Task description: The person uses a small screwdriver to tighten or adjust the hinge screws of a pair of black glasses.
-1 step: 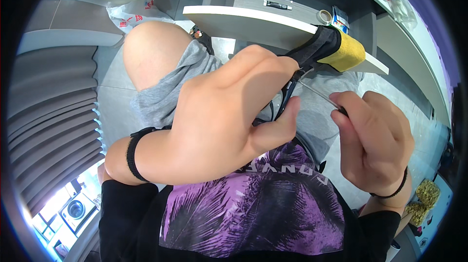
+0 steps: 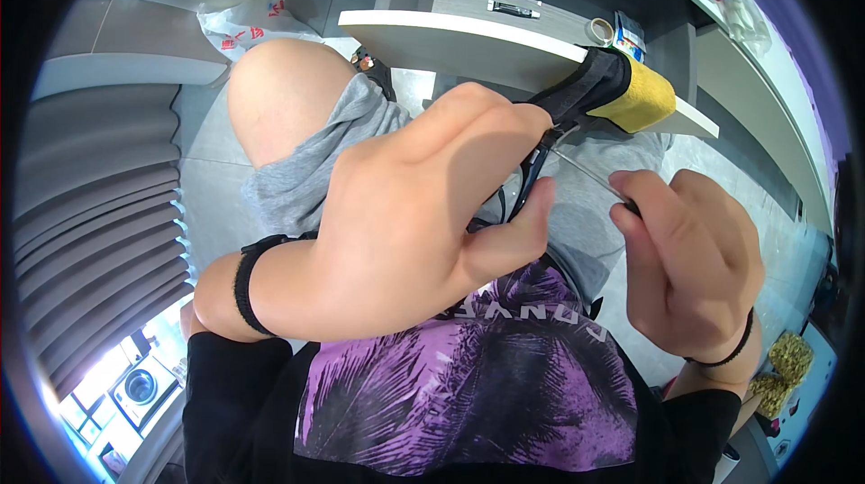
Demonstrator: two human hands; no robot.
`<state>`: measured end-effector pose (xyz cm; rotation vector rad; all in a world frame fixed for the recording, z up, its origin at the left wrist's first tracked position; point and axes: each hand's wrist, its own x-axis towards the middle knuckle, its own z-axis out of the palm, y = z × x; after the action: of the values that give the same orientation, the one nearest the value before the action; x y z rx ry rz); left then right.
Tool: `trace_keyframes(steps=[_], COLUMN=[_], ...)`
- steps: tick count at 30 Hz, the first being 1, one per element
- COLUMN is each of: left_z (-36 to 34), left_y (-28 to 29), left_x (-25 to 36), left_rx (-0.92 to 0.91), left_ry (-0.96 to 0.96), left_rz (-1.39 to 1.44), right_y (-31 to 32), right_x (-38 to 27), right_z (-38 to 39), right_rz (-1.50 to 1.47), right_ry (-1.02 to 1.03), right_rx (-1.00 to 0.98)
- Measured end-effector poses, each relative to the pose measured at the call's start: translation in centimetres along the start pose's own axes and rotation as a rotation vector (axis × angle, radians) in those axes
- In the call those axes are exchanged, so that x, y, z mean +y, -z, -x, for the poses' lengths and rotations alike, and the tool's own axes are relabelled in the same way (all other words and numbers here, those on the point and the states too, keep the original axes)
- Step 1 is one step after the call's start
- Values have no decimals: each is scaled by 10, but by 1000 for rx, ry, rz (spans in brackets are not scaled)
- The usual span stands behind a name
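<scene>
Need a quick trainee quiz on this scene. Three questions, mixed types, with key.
1. Which hand holds the thin metal rod?
2. True or false: black bands circle both wrists.
3. In the open drawer, where is the round roll relative to the small black object, as pictured?
A) left of it
B) right of it
C) on top of it

Key: 1. Right hand; 2. True; 3. B

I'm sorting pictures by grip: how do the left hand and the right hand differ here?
The left hand looks larger and sits near the middle of the view; the right hand looks smaller, off to the right. The left hand holds a dark object that it partly hides; the right hand pinches a thin metal tool that points toward that object. Both wear black wristbands.
</scene>
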<state>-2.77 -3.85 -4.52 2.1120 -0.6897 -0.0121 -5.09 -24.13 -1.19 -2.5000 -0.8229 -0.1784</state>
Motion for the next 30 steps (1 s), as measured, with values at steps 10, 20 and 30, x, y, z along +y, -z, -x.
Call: trace_keyframes(steps=[10, 20, 30], left_z=[0, -1, 0], left_y=[2, 3, 2], left_x=[1, 1, -4], left_rx=[-7, -57, -68], left_ry=[0, 44, 97], left_rz=[10, 51, 67], right_y=[5, 17, 13], right_x=[7, 9, 12], right_z=[-3, -12, -13], right_rz=[230, 500, 565], right_ry=[290, 519, 564], right_rx=[-12, -137, -114])
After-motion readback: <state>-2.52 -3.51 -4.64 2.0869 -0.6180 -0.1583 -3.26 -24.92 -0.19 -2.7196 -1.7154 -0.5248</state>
